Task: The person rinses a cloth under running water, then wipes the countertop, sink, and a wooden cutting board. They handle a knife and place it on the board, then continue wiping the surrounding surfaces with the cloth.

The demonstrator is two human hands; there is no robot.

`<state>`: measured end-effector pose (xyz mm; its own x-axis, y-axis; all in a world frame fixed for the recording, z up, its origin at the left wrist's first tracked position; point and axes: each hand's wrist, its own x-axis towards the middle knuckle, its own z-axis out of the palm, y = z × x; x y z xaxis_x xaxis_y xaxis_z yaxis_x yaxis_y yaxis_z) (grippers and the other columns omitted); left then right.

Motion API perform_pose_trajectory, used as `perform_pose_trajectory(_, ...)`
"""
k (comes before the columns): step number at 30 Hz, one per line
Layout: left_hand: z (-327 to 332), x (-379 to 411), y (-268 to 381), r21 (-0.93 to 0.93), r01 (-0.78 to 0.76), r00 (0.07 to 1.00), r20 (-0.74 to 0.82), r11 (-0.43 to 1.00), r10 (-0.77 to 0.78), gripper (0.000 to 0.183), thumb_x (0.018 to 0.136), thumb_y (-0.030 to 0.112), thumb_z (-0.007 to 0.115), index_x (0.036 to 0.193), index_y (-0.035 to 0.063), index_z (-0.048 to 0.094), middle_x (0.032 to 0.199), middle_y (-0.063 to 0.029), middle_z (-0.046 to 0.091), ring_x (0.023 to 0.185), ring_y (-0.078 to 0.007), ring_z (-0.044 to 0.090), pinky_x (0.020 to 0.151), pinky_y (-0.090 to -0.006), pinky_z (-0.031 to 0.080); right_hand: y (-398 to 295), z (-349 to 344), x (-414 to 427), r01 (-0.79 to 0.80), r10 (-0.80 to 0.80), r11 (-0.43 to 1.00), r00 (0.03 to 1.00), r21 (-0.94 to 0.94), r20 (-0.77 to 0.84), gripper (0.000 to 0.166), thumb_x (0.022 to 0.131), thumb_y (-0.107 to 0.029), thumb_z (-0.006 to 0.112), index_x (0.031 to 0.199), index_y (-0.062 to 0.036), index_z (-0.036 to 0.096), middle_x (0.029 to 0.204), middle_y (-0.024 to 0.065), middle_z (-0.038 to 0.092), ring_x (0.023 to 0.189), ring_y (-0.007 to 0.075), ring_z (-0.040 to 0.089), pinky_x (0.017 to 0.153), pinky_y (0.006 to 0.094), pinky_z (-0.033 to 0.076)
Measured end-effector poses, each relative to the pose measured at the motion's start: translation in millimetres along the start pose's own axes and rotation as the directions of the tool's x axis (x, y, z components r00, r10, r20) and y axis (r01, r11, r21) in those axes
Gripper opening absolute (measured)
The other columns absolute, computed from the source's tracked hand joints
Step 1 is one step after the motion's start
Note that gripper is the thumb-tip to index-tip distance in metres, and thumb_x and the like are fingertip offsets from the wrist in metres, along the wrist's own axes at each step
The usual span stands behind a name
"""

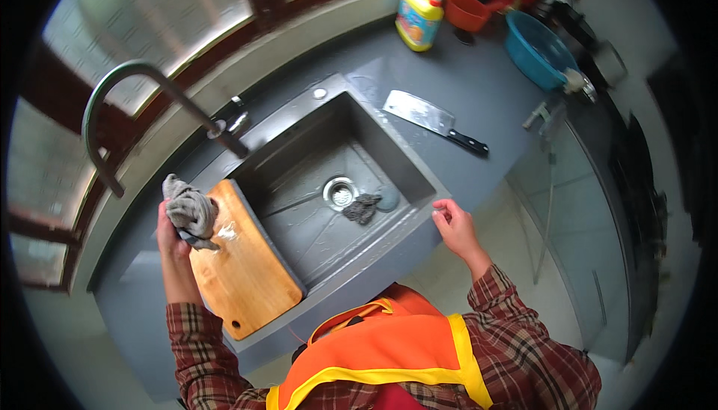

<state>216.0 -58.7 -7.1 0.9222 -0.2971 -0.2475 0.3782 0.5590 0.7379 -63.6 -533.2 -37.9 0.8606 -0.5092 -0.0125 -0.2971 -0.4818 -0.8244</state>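
Note:
My left hand (171,237) grips a bunched grey cloth (190,208) above the far left end of a wooden cutting board (252,281). The board lies across the left side of a dark sink (305,158), and wet patches shine on its surface. My right hand (453,226) is raised near the sink's right front corner, its fingers curled and nothing visible in them. Inside the sink, a dark scouring pad (362,209) and a round greyish item (387,198) lie beside the drain (340,193).
A cleaver (420,112) with a black handle lies right of the sink. Behind it stand a yellow detergent jug (418,15), a red plastic dipper (466,12) and a blue basin (535,51). The tall curved faucet (151,68) arches at the back left, before the windows.

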Motion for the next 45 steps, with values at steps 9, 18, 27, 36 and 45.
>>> perform_pose_trajectory(9, 144.6, 96.5, -122.7, 0.35, -0.13, 0.987, -0.047, 0.928, 0.156, 0.022, 0.09, 0.024, 0.054, 0.099, 0.0044, 0.06, 0.083, -0.002, 0.059, 0.075, -0.0107, 0.056, 0.069, -0.0275, 0.046, 49.5, -55.1, 58.1, 0.08, -0.136, 0.953, 0.975, -0.292, -0.175, 0.027, 0.08, -0.012, 0.06, 0.106, -0.0037, 0.055, 0.095, 0.0142, 0.061, 0.087, 0.0273, 0.059, 0.077, 0.0368, 0.047)
perform_pose_trajectory(18, 214.1, 270.1, -148.0, 0.995, -0.062, 0.813, 0.002, 0.084, 0.582, 0.052, 0.084, 0.043, 0.053, 0.119, 0.005, 0.057, 0.111, -0.0179, 0.062, 0.104, -0.0311, 0.058, 0.09, -0.0379, 0.043, 83.6, -82.4, 181.6, 0.331, -0.282, 0.676, 0.942, -0.658, 0.183, 0.049, 0.07, -0.011, 0.061, 0.117, -0.0053, 0.048, 0.113, 0.0113, 0.053, 0.107, 0.0285, 0.048, 0.087, 0.0415, 0.04)
perform_pose_trajectory(27, 303.2, 278.1, -274.6, 0.916, 0.076, 0.891, 0.115, -0.393, 0.439, 0.044, 0.083, 0.037, 0.053, 0.126, 0.0281, 0.05, 0.138, -0.0056, 0.041, 0.124, -0.0366, 0.034, 0.094, -0.058, 0.029, 97.0, -134.3, 247.1, 0.286, -0.194, 0.849, 0.951, -0.443, 0.243, 0.031, 0.071, -0.016, 0.06, 0.097, -0.0036, 0.05, 0.083, 0.0172, 0.061, 0.079, 0.0367, 0.06, 0.069, 0.0471, 0.049)
perform_pose_trajectory(36, 315.4, 112.8, -337.8, 0.797, -0.449, 0.869, 0.494, -0.404, 0.01, 0.044, 0.069, 0.012, 0.065, 0.108, 0.0304, 0.062, 0.131, 0.0013, 0.049, 0.118, -0.0391, 0.037, 0.082, -0.0526, 0.036, 42.1, -140.7, 277.2, 0.385, -0.354, 0.916, 0.909, -0.114, 0.222, 0.025, 0.069, -0.008, 0.058, 0.092, -0.0019, 0.052, 0.073, 0.0186, 0.056, 0.066, 0.0387, 0.055, 0.06, 0.0429, 0.045)
perform_pose_trajectory(45, 235.5, -33.9, -312.9, 0.975, -0.049, 0.99, 0.018, 0.218, 0.141, 0.029, 0.068, 0.003, 0.055, 0.09, 0.0149, 0.07, 0.122, -0.0125, 0.054, 0.111, -0.0334, 0.045, 0.086, -0.0411, 0.04, -25.6, -44.6, 234.9, 0.236, -0.198, 0.969, 0.574, 0.071, 0.795, 0.022, 0.072, -0.013, 0.057, 0.089, -0.0002, 0.055, 0.066, 0.0162, 0.057, 0.057, 0.0276, 0.054, 0.055, 0.0345, 0.044)
